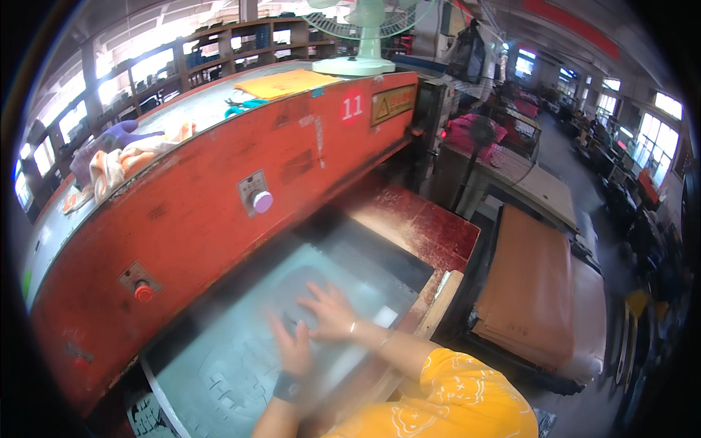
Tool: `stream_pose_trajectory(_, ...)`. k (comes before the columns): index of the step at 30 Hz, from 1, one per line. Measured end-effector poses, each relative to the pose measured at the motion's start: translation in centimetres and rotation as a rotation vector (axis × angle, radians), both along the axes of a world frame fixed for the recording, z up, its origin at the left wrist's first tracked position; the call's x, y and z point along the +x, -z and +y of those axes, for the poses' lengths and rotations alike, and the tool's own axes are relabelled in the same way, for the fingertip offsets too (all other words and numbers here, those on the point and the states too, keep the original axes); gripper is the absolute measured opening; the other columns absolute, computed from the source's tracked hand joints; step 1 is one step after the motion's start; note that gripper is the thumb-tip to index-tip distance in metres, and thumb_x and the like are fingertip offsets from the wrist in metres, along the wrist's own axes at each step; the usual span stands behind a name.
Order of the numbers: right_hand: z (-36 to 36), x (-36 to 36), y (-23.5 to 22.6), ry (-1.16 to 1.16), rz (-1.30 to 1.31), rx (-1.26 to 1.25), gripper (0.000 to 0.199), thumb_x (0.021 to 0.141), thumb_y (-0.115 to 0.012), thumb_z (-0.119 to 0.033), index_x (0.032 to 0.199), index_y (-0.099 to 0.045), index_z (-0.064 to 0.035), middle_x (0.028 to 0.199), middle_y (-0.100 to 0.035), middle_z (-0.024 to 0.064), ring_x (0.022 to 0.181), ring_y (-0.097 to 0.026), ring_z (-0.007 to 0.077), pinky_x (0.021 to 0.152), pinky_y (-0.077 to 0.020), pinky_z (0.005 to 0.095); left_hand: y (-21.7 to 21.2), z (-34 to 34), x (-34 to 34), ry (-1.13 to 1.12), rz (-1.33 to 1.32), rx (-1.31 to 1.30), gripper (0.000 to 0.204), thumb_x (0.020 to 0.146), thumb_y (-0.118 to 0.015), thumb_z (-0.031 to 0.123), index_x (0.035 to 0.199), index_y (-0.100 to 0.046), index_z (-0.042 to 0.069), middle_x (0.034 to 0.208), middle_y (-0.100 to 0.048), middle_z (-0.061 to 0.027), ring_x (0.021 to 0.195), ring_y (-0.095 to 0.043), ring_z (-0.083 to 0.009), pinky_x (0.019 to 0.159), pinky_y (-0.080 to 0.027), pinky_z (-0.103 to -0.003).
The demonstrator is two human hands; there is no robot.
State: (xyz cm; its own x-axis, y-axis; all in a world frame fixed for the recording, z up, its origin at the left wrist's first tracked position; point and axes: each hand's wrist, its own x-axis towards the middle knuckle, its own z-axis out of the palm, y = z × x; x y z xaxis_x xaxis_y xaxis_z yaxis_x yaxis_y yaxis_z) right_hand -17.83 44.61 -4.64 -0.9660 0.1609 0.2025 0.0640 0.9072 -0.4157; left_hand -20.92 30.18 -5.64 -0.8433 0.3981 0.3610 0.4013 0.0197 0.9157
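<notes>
Both my hands are over a pale blue-green cutting board (182, 365) on the bed of a red press (212, 212). My left hand (293, 350), a dark band at its wrist, has its thumb and fingers apart. Just right of it, my right hand (332, 312) spreads its fingers over a greyish patch (292, 281) on the board; I cannot tell if that is a sheet or a mark. A small dark spot shows between the hands, too blurred to name. Cut outlines mark the board's near part (234, 390).
The press front carries a red push button (143, 293) and a pale round knob (262, 201). On its top lie cloths (124, 164), a yellow sheet (288, 84) and a green fan (361, 66). Brown leather-like sheets (526, 285) are stacked at the right, beyond a wooden strip (438, 303).
</notes>
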Motion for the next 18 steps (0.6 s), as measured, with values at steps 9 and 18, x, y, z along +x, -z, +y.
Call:
stream_pose_trajectory(9, 6.8, 3.4, 0.7, -0.092, 0.249, -1.333, 0.070, 0.070, -0.073, -0.023, 0.134, -0.048, -0.0070, 0.135, -0.049, 0.0147, 0.127, -0.043, 0.0236, 0.105, -0.0338, 0.0354, 0.8, 0.5, 3.4, -0.038, 0.471, -0.830, 0.072, 0.080, -0.063, 0.042, 0.133, -0.042, -0.002, 0.139, -0.042, -0.0194, 0.133, -0.032, -0.0367, 0.110, -0.018, -0.053)
stream_pose_trajectory(18, 17.8, 5.8, -0.1, -0.020, 0.230, -0.482, 0.065, 0.063, -0.077, -0.022, 0.124, -0.059, -0.0072, 0.141, -0.044, 0.0179, 0.131, -0.040, 0.0274, 0.108, -0.0308, 0.0351, 2.6, -25.6, 8.7, -0.913, 0.164, -0.595, 0.055, 0.090, -0.055, 0.014, 0.139, -0.037, -0.002, 0.143, -0.037, -0.0214, 0.134, -0.033, -0.0315, 0.111, -0.024, -0.040)
